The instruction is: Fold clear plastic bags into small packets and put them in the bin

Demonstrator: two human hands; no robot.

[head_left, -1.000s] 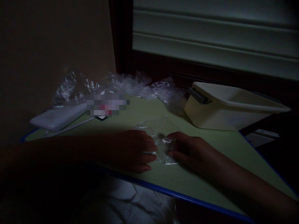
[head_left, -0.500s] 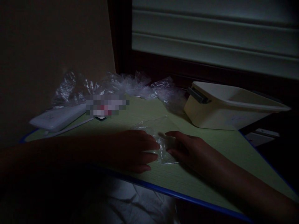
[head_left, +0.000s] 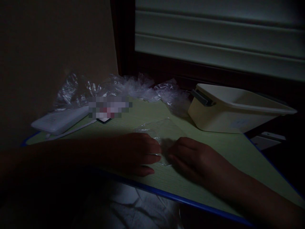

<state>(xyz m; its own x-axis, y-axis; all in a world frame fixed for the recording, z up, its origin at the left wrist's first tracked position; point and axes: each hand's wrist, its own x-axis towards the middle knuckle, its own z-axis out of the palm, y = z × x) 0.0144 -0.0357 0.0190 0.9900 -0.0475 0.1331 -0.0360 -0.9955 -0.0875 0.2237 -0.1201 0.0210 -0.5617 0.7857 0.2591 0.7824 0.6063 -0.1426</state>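
Note:
A clear plastic bag [head_left: 166,128] lies flat on the green tabletop [head_left: 147,111] in front of me. My left hand [head_left: 143,154] rests palm down over the bag's left part, its fingers stretched out and slightly apart. At the right part of the bag, my right hand [head_left: 190,156] has its fingers drawn together, with the tips on the plastic near the lower right edge. Dim light and the hand itself hide exactly how those fingertips grip the film. A narrow gap separates the two hands.
Crumpled clear plastic bags [head_left: 140,84] line the table's back edge. A white power bank [head_left: 59,121] with a cable [head_left: 73,129] lies at left beside a blurred-out item [head_left: 107,108]. A cream bin [head_left: 214,117] with a grey handle stands at the right, partly overhanging the blue-edged table.
My right hand's fingers have closed from a spread thumb-and-finger pose and come down onto the bag. The left hand has hardly moved.

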